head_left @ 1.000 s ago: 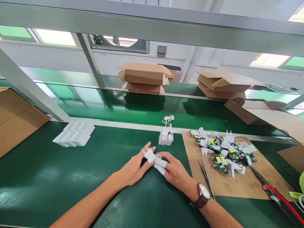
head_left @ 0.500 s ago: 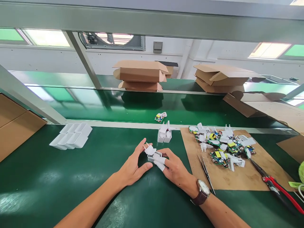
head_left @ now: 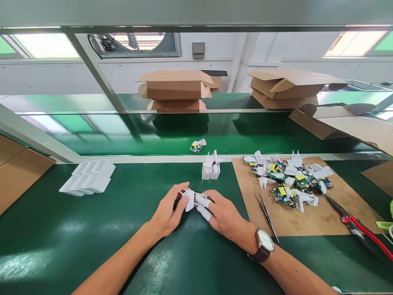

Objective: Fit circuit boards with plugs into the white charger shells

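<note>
Between my two hands, just above the green bench top, is a white plug charger with a two-pin plug end. My left hand pinches that plug end between thumb and fingers, which cover part of the pins. On the other side, my right hand grips the charger's white case, with white finger covers on two digits. The inside of the case is mostly hidden by the fingers. Just beyond the hands stand two white cases with plug parts sticking out of their tops.
Several white cases sit grouped at the left. Circuit boards with plug parts lie heaped on brown cardboard, beside tweezers and red-handled pliers. One circuit board rests beyond the ledge. Cardboard boxes stand behind.
My left hand has closed from spread fingers onto the plug end, which has turned. My right hand keeps its grip on the case. The view has shifted slightly.
</note>
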